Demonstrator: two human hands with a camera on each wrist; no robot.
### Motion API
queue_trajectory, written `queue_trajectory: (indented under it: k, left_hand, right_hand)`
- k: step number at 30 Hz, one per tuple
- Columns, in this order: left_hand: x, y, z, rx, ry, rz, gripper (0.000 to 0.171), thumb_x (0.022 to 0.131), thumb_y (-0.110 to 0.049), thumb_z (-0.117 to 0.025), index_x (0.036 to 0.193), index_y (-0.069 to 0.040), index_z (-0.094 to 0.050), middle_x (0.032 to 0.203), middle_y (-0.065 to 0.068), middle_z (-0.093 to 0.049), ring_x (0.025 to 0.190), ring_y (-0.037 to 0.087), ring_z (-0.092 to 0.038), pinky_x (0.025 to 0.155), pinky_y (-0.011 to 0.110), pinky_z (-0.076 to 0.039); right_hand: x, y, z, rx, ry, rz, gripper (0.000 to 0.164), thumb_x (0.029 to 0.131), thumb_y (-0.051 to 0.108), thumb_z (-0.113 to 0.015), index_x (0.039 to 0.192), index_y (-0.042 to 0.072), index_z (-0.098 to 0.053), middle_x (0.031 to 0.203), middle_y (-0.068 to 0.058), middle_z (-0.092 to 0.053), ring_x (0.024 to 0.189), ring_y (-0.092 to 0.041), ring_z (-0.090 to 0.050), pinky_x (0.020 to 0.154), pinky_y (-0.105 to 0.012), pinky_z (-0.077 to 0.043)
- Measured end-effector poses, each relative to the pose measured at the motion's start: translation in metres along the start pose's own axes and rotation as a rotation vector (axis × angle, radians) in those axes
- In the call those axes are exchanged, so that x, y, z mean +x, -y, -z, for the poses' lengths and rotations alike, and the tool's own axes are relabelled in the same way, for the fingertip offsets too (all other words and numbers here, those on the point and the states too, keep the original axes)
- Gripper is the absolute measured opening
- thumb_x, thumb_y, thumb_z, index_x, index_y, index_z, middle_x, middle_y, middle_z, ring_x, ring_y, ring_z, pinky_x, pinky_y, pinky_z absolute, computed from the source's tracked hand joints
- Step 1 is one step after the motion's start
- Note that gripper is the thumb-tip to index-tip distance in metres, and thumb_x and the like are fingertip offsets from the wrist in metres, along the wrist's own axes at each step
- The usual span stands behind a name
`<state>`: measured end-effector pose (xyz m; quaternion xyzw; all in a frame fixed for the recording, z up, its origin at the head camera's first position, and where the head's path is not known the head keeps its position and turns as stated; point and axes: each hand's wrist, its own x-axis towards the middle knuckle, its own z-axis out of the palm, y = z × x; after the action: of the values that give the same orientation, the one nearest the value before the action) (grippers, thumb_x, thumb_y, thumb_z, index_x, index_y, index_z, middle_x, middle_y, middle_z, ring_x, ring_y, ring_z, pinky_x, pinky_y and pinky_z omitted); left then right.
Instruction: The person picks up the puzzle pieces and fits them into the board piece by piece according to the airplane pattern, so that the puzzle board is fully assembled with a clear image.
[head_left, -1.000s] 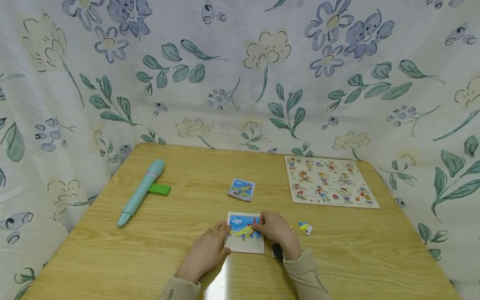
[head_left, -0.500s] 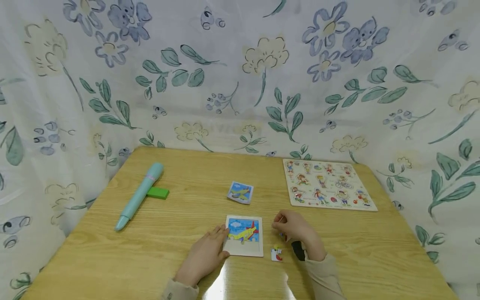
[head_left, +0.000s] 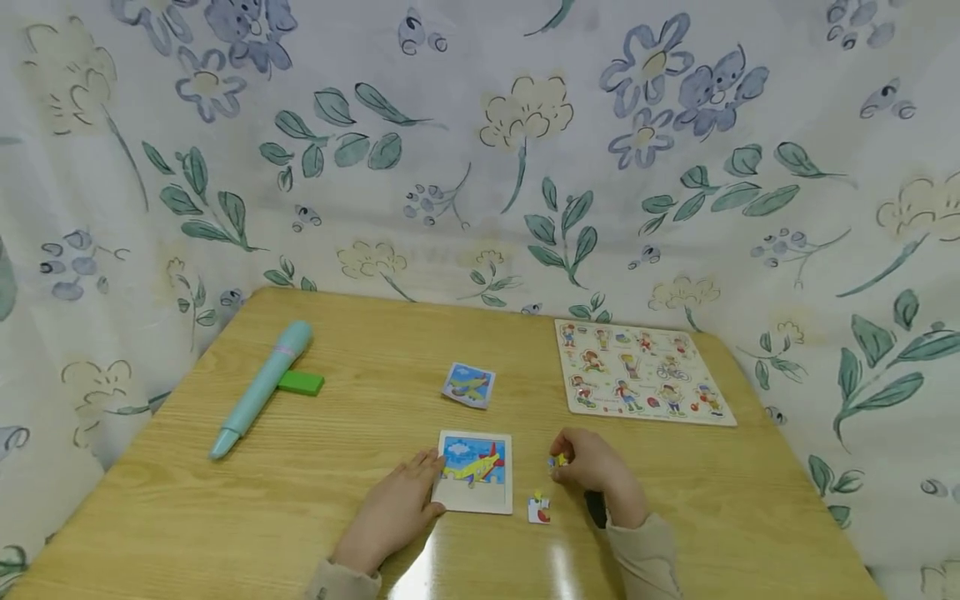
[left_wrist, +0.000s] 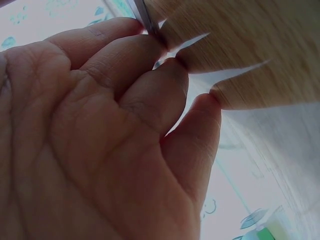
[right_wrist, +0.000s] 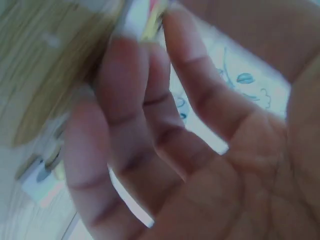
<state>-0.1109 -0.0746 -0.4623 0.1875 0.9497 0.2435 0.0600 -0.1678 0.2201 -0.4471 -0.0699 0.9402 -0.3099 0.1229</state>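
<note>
A small jigsaw tray with a partly assembled yellow aeroplane picture lies on the table; a bare pale strip shows along its lower side. My left hand rests at the tray's left edge with its fingers extended; in the left wrist view, the fingertips meet the table and the tray's thin edge. To the right of the tray, my right hand pinches a blue and yellow puzzle piece, partly hidden by the fingers. Another loose puzzle piece, white, red and yellow, lies between the tray and that hand.
A small aeroplane picture card lies beyond the tray. At the back right is a large board with printed figures. A turquoise pen-shaped object and a green block lie at left. Patterned cloth hangs behind the table.
My right hand has gone from the aeroplane picture to the tray's right and now holds a puzzle piece, whose face has turned into view. The left hand keeps its place at the tray.
</note>
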Motion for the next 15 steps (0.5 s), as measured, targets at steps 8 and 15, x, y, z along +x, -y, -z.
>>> queue_trajectory:
  k: [8,15]
  left_hand:
    - [0.0,0.003,-0.001,0.021,-0.004,-0.013,0.063,0.087,-0.026,-0.071,0.137,0.005,-0.05,0.145,0.023,-0.047,0.137,0.039,-0.043,0.113,0.057,-0.036]
    - [-0.001,0.003,-0.004,0.021,-0.012,-0.011,0.063,0.087,-0.027,-0.071,0.137,0.005,-0.05,0.145,0.023,-0.047,0.137,0.038,-0.043,0.112,0.058,-0.036]
  right_hand:
    - [-0.006,0.001,-0.001,-0.04,0.004,-0.023,0.039,0.067,0.004,-0.085,0.098,0.011,-0.063,0.093,-0.007,-0.054,0.082,-0.02,-0.05,0.07,-0.032,-0.045]
    - [-0.011,0.012,-0.005,-0.054,0.143,-0.023,0.077,0.059,0.015,-0.093,0.123,0.015,-0.051,0.105,-0.012,-0.041,0.078,-0.023,-0.048,0.062,-0.032,-0.044]
